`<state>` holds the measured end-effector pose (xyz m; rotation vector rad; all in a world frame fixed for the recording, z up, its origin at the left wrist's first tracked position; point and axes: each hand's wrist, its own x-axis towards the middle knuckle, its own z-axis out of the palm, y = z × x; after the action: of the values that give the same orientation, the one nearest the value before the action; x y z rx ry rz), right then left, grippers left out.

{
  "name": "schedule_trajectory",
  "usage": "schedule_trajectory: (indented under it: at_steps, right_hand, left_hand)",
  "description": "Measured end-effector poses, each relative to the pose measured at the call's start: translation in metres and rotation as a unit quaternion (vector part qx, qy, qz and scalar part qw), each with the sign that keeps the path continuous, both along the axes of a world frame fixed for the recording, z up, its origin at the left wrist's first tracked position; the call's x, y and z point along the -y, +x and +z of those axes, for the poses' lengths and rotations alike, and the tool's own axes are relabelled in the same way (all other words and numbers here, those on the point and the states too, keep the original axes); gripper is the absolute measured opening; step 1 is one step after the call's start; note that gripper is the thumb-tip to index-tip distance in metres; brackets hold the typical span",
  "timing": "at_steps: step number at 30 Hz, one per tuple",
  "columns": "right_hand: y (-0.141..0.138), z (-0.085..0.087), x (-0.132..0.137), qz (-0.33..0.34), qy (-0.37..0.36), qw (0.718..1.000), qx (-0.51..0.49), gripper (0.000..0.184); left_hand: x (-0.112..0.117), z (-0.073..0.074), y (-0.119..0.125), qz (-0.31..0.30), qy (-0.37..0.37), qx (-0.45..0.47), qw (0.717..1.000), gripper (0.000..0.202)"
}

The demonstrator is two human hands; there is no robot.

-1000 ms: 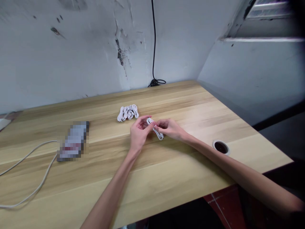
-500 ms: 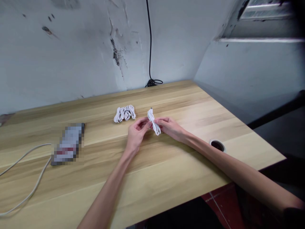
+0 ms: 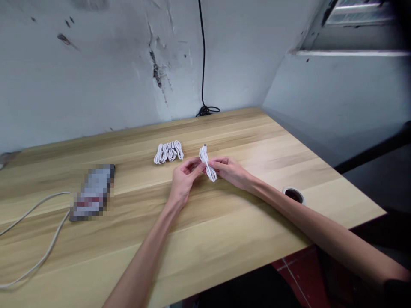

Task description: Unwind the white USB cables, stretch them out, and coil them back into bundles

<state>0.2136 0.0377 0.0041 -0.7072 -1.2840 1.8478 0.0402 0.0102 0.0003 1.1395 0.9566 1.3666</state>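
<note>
The slim, bare left forearm point(image 3: 141, 265) and right forearm point(image 3: 308, 222) taper to narrow wrists and long-fingered left hand point(image 3: 184, 182) and right hand point(image 3: 229, 171). At the near right edge, a blurred dark sleeve point(image 3: 396, 293) covers the upper right arm.

On the worktop point(image 3: 244, 141), a bundled cable point(image 3: 168, 152) lies mid-frame, a blurred flat object point(image 3: 92, 192) lower left with a cord point(image 3: 35, 216) beside it, a round hole point(image 3: 293, 195) right.

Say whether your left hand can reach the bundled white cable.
Probably yes: the left hand sits close to the bundled white cable, with only tabletop between them, though it is pinching another white cable.
</note>
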Motion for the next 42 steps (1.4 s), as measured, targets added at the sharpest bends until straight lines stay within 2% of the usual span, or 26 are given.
schedule_trajectory:
  at_steps: [19, 24, 32, 39, 42]
  right_hand:
    - [-0.0013, -0.0041, -0.0017, -0.016, -0.032, 0.999, -0.029, 0.02]
    - [-0.0011, -0.0055, -0.0028, 0.003, -0.021, 1.0, -0.019, 0.023]
    - [0.0005, -0.0077, -0.0024, 0.027, -0.008, 1.0, 0.009, 0.023]
    - [0.0019, -0.0072, -0.0031, 0.038, -0.005, 0.999, 0.025, 0.024]
    - [0.0026, -0.0053, -0.0024, 0.054, -0.008, 0.998, 0.027, 0.023]
  left_hand:
    - [0.0003, 0.0027, -0.0006, -0.024, -0.015, 0.012, 1.0, 0.031]
    - [0.0, 0.0038, 0.0012, -0.019, -0.026, 0.033, 0.999, 0.027]
    - [-0.0012, 0.0018, -0.0009, 0.01, -0.029, 0.003, 1.0, 0.028]
    - [-0.0027, 0.0008, -0.0054, -0.018, -0.033, 0.001, 0.999, 0.026]
    - [-0.0042, 0.0001, -0.0077, -0.022, -0.042, 0.007, 0.999, 0.032]
